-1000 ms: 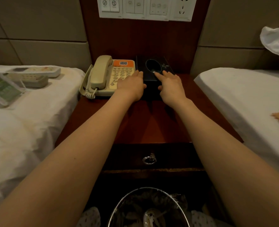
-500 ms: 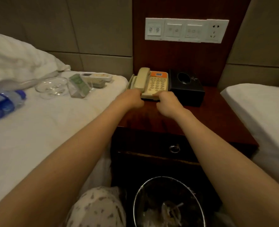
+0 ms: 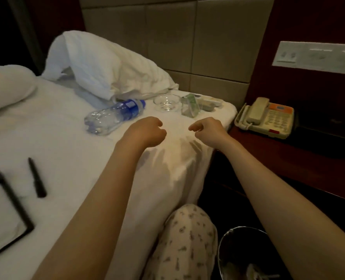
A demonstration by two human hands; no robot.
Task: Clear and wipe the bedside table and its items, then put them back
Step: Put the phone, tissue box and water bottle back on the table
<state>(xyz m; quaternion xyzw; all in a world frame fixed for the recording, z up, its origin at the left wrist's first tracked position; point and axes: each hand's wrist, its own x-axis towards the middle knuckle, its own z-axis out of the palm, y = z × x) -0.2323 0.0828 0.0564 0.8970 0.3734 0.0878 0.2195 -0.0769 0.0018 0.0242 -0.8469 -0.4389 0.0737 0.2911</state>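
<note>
Both hands hang just above the near edge of the bed (image 3: 66, 142), side by side with a gap between them. The left hand (image 3: 147, 131) has its fingers (image 3: 157, 122) loosely curled under and holds nothing; the right hand (image 3: 207, 130) is the same, its forefinger and thumb nearly meeting on empty air.

The cleared items lie on the white sheet beyond the hands. These are a water bottle (image 3: 115, 116) on its side, a glass dish (image 3: 166, 102), a clear card stand (image 3: 191, 107) with a green insert, and what look like two remote controls (image 3: 210, 103) at the bed's corner. Nearer, at the left, are a dark pen (image 3: 37, 177) and a black-framed tray (image 3: 3, 209).

The telephone (image 3: 266, 118) sits on the dark wooden tabletop (image 3: 289, 164), handset in its cradle. A black box (image 3: 327, 122) stands just beside it, hard to make out in the shadow. A waste bin (image 3: 248, 249) stands on the floor below.
</note>
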